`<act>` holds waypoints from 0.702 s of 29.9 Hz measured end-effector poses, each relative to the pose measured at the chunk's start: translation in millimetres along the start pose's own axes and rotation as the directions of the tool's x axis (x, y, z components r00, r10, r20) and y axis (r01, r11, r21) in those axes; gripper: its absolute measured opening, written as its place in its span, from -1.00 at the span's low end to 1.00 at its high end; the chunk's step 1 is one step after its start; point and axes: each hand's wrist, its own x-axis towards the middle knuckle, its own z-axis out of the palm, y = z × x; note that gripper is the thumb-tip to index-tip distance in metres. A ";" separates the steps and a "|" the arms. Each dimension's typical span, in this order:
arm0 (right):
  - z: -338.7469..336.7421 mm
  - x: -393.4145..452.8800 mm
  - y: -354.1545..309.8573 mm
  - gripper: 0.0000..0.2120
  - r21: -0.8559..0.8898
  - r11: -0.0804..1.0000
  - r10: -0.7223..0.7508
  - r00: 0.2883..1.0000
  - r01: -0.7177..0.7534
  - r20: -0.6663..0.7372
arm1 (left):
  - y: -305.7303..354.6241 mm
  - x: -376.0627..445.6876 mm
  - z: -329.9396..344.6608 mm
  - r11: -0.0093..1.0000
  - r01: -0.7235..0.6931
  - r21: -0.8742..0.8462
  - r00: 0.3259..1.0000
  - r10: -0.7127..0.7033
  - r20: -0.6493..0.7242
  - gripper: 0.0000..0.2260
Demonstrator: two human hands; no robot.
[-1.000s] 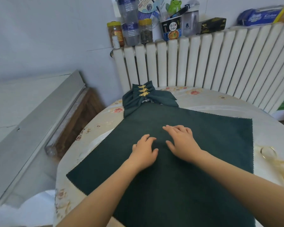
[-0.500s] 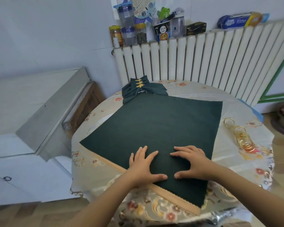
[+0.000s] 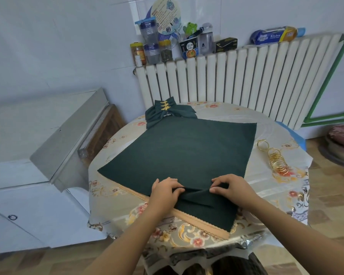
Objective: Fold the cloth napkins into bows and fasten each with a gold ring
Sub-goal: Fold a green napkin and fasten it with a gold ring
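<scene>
Both hands' fingers (image 3: 174,190) pinch the napkin's (image 3: 187,151) near edge.

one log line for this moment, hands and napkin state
phase: first pleat | left hand: pinches green napkin near edge | right hand: pinches same fold | gold rings: untouched, right | finished bows: far edge

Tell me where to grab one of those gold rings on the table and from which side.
Take the lone gold ring at the far end of the ring pile, nearest the radiator. It seems to stand apart from the overlapping others, so pinching its rim from above with the right hand looks easiest.
</scene>
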 end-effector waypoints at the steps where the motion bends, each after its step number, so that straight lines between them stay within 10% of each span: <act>1: -1.9 0.6 -1.2 -0.96 -0.017 1.000 -0.002 1.000 0.002 0.010 | 0.5 -0.5 -4.1 1.000 -0.004 0.016 1.000 0.005 -0.016 -0.83; 10: 2.5 -5.7 -10.0 -0.89 -0.131 0.991 -0.021 0.992 0.037 0.122 | -11.1 -8.3 -39.0 0.904 -0.129 0.407 0.991 0.103 0.085 -0.79; 21: -28.0 4.1 -45.4 -0.86 -0.104 0.990 -0.051 0.937 0.092 0.345 | -18.2 -18.2 -74.8 0.986 -0.062 0.156 0.797 -0.045 0.602 -0.75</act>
